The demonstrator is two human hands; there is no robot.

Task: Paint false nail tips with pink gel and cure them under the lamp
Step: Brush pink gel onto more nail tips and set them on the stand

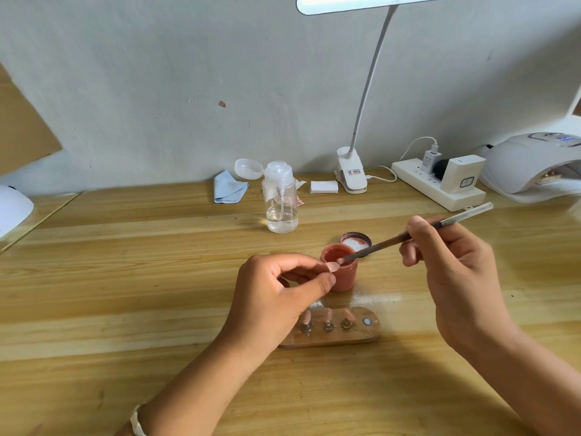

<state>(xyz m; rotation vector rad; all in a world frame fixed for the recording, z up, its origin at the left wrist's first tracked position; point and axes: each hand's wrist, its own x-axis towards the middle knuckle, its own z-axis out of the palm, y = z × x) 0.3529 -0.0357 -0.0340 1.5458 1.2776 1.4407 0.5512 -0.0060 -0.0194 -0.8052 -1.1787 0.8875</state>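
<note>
While the left hand (pixel 276 294) pinches a small pink nail tip (pixel 331 266) between thumb and first finger, the right hand (pixel 449 272) holds a thin brush (pixel 408 237) like a pencil, fingers curled round its handle. The brush's wet end touches the nail tip, right above the open pot of pink gel (pixel 344 275). The pot stands near the middle of the desk (pixel 125 278), just past the left hand's fingertips, and the thumb hides part of its side. Its lid (pixel 356 242) lies upside down just behind it (pink smears show inside).

Nearer the front edge sits a wooden holder (pixel 330 338) with three pink tips (pixel 328 316) standing on little pegs; the left hand covers its left end, so I cannot tell if more pegs are there.

Along the back edge stand a clear pump bottle (pixel 281 202) with its cap flipped open, a blue cloth (pixel 228 190), a stack of white pads (pixel 323 186), the clip of a white desk lamp (pixel 350 171) and a power strip (pixel 437 188). At the back right corner lies the white curing lamp (pixel 528 165), cut off by the picture's edge; something sits inside its mouth, too dark to make out. Another white rounded thing (pixel 12 209) at the left edge is also cut off. The nail tip is so small that how much of it is painted is hard to see.
</note>
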